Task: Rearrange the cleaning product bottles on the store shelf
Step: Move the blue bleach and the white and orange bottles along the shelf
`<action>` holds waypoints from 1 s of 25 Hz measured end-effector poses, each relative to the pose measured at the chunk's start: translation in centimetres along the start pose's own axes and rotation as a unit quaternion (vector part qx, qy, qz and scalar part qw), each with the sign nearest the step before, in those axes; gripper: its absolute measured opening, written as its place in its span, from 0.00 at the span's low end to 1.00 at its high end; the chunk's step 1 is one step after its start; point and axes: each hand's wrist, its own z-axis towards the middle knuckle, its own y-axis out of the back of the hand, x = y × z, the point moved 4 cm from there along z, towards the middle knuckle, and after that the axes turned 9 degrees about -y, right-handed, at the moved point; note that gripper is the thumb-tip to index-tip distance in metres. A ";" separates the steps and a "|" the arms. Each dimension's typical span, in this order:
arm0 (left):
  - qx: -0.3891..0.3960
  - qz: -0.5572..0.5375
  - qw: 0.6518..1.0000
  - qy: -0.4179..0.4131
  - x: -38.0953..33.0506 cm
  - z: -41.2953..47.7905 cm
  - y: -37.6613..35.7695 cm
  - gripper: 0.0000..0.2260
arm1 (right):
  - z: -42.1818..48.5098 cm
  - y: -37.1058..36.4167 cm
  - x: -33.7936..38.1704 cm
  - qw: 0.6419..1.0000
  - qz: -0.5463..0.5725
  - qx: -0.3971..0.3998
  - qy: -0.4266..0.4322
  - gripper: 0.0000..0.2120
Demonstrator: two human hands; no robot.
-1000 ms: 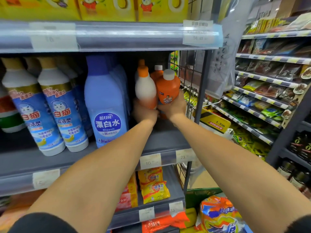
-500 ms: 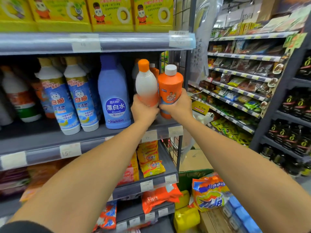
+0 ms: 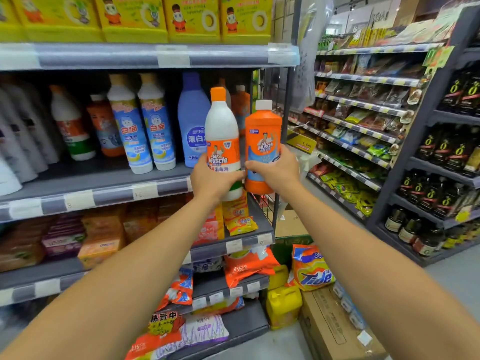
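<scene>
My left hand (image 3: 213,180) grips a white bottle with an orange cap and orange Mr Muscle label (image 3: 222,131). My right hand (image 3: 276,171) grips an orange Mr Muscle bottle with a white cap (image 3: 262,136). Both bottles are upright, side by side, held out in front of the right end of the grey shelf (image 3: 104,188). Behind them on that shelf stand a blue bleach bottle (image 3: 192,118), two white and blue bottles (image 3: 144,126) and another orange bottle (image 3: 240,105) at the back right.
More bottles fill the shelf's left part. Yellow boxes (image 3: 192,19) sit on the shelf above. Packets lie on the lower shelves, and a Tide bag (image 3: 310,271) rests on a cardboard box on the floor. A wire side panel (image 3: 270,105) closes the shelf's right end.
Both hands have pulled the two bottles out from the back of the shelf toward me and a little upward. The view has backed away from the shelf.
</scene>
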 end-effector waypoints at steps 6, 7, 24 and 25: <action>-0.056 0.020 0.997 0.054 0.9 -2.9 8.0 0.26 | -5.0 -4.2 2.6 0.998 0.002 0.064 -0.023 0.25; -0.067 0.017 0.996 0.060 1.1 -3.1 9.2 0.25 | -5.6 -5.1 3.2 0.997 0.000 0.072 -0.019 0.24; -0.166 0.078 0.975 0.126 8.8 4.2 32.1 0.29 | -9.7 -31.0 9.4 0.972 0.069 0.223 -0.035 0.22; -0.158 0.073 0.976 0.128 9.2 5.1 32.7 0.29 | -9.4 -32.0 9.7 0.972 0.069 0.221 -0.036 0.23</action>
